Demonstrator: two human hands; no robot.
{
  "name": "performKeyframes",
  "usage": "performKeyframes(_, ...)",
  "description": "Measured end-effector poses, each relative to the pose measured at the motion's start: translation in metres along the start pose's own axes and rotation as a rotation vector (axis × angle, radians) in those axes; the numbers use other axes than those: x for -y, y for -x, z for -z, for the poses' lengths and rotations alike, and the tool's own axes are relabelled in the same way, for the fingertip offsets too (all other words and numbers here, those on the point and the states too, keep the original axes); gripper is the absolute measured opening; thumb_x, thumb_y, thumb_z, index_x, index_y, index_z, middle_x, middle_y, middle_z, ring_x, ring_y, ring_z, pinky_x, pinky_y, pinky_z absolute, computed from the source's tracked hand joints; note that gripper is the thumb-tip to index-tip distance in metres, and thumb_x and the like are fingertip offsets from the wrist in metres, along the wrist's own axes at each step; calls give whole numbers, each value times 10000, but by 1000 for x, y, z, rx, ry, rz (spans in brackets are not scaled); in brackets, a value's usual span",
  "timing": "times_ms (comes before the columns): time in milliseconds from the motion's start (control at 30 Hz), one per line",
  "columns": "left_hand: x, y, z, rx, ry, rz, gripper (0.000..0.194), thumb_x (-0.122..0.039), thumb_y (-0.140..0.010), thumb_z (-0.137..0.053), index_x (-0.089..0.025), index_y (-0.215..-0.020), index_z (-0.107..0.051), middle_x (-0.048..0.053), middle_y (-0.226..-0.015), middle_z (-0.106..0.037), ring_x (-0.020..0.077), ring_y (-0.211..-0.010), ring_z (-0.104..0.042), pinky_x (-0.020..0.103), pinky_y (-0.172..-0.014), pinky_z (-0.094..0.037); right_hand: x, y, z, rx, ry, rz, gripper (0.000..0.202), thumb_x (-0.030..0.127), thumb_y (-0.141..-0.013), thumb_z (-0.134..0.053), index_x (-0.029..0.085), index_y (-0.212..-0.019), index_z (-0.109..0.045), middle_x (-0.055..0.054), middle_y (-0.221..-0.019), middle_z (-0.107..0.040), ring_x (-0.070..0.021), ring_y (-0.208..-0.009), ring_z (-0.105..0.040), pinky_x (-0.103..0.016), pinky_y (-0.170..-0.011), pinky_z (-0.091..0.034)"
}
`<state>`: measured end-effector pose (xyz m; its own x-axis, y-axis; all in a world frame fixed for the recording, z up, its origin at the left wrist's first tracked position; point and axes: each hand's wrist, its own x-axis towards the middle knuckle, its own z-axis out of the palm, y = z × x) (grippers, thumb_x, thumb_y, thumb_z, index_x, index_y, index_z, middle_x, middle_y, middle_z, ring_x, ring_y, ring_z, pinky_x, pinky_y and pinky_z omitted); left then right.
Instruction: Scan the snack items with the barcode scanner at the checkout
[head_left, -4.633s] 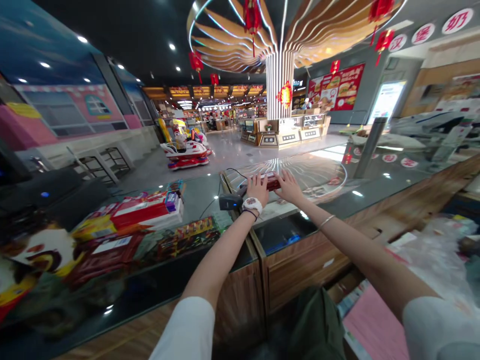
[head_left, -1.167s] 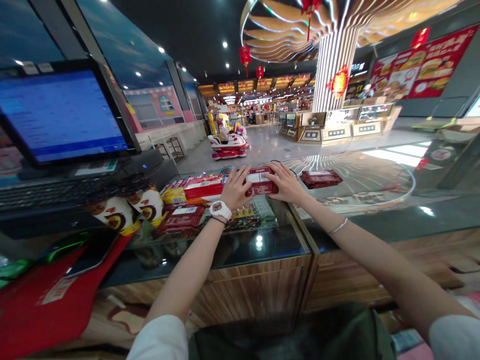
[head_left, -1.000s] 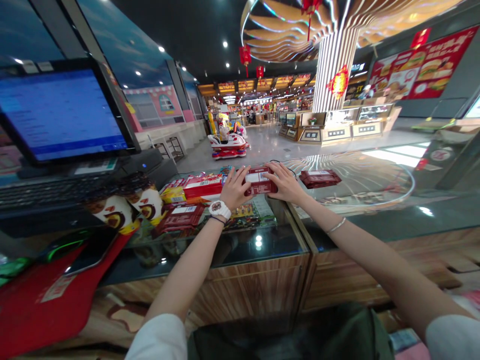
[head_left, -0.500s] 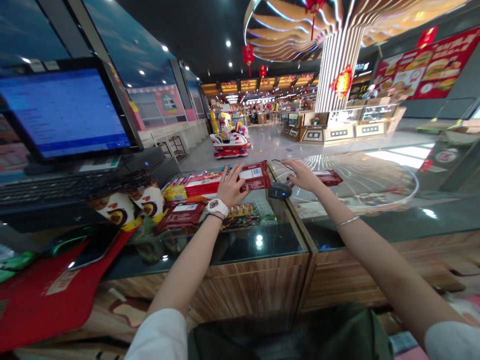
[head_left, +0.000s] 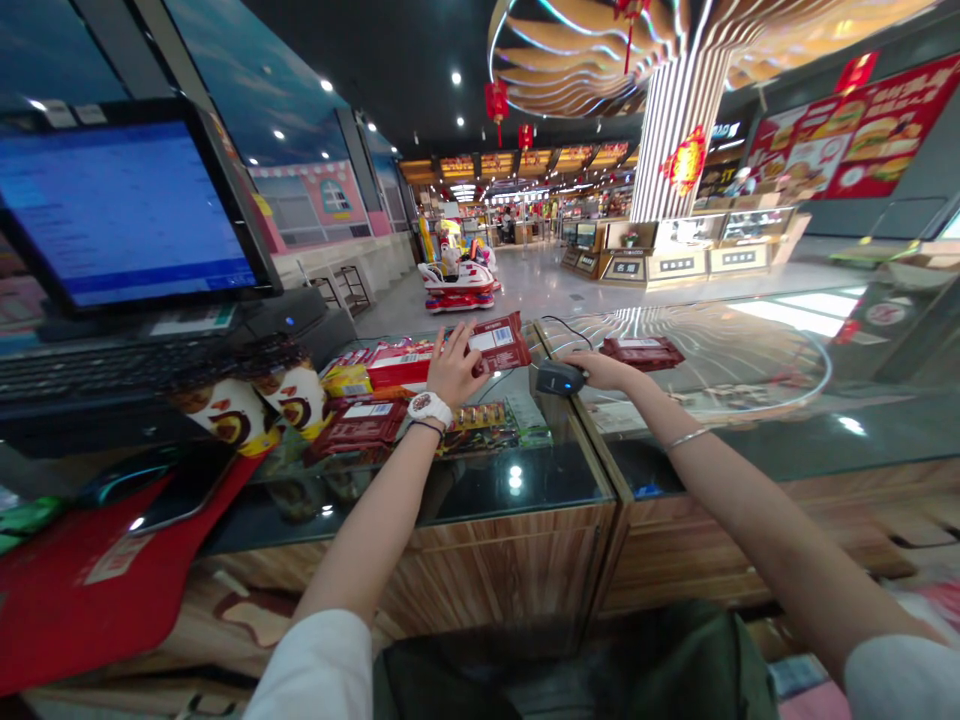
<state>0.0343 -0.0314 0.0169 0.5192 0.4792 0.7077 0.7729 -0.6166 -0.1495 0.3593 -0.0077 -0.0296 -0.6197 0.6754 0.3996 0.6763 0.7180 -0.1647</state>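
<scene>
My left hand (head_left: 454, 368), with a white watch at the wrist, grips the left end of a dark red snack packet (head_left: 501, 342) with a white label facing up. My right hand (head_left: 604, 371) is closed round the handle of a dark barcode scanner (head_left: 559, 378), whose head points left, close to the packet. Another dark red packet (head_left: 643, 352) lies on the glass just beyond my right hand. Below and left of my left wrist, more dark red packets (head_left: 360, 425) lie on the counter beside flat colourful packs (head_left: 487, 425).
A monitor (head_left: 135, 210) and keyboard (head_left: 82, 385) stand at the left. Two patterned cups (head_left: 232, 415) are near a phone (head_left: 187, 490) on a red mat (head_left: 127, 600). Red boxes (head_left: 401, 365) sit behind my left hand. A seam (head_left: 592, 450) divides the glass counter.
My right hand has lowered and closed round the scanner's handle; its fingers were spread above it before. My left hand and the packet have shifted slightly left.
</scene>
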Motion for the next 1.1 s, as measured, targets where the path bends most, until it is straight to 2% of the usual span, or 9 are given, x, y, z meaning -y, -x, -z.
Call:
performKeyframes(133,2,1,-1,5,1,-4,124,-289,-773,-699,-211,-761,-603,128,-1544,-425,343,-1438,-377,652,-1199,-218,1,1,1,-4,27,-6,562,-43,-646,-545,152,-1158,-670,-110,-1122,-739,-252,-1065,-680,-380,-929,-522)
performKeyframes(267,3,1,-1,2,-16,-7,132,-294,-776,-700,-210,-768,-599,137,-1546,-419,338,-1444,-369,650,-1199,-219,3,0,2,-89,-13,6,546,5,-697,-562,160,-1215,-636,-117,-1187,-713,-265,-1132,-649,-419,-981,-501)
performKeyframes(400,4,1,-2,0,-23,-8,137,-306,-783,-700,-210,-771,-602,132,-1545,-423,340,-1441,-374,649,-1199,-220,7,-1,6,-229,-61,-12,448,180,-824,-603,158,-1271,-592,-135,-1250,-672,-288,-1150,-628,-444,-1000,-488)
performKeyframes(500,5,1,-5,-3,-20,-7,131,-311,-796,-690,-203,-789,-616,139,-1540,-429,343,-1435,-383,644,-1205,-209,15,-4,9,-359,-113,-56,465,337,-902,-563,167,-1334,-533,-140,-1307,-630,-296,-1183,-598,-461,-1017,-472)
performKeyframes(700,6,2,-7,20,-47,-8,134,-324,-799,-685,-201,-817,-635,149,-1542,-422,337,-1443,-373,625,-1219,-197,43,-8,19,-530,-198,-133,550,489,-936,-482,157,-1375,-480,-146,-1293,-632,-316,-1216,-562,-484,-1049,-428)
performKeyframes(800,7,2,-6,28,-55,-1,138,-328,-801,-685,-200,-829,-642,149,-1550,-410,337,-1447,-364,624,-1222,-194,59,-8,24,-501,-118,-207,541,491,-904,-535,159,-1331,-517,-142,-1190,-683,-332,-1137,-615,-454,-957,-479)
performKeyframes(967,11,4,-5,31,-81,11,140,-324,-794,-697,-200,-832,-643,144,-1552,-408,344,-1444,-367,626,-1217,-204,86,-10,27,-272,53,-288,420,448,-876,-578,169,-1189,-609,-122,-1006,-739,-318,-940,-693,-370,-781,-506)
performKeyframes(1100,14,5,-6,34,-75,32,148,-320,-782,-704,-200,-846,-646,141,-1554,-405,346,-1442,-370,625,-1218,-196,103,-14,25,-151,143,-325,346,413,-888,-570,155,-1111,-632,-130,-987,-745,-302,-936,-700,-333,-764,-483)
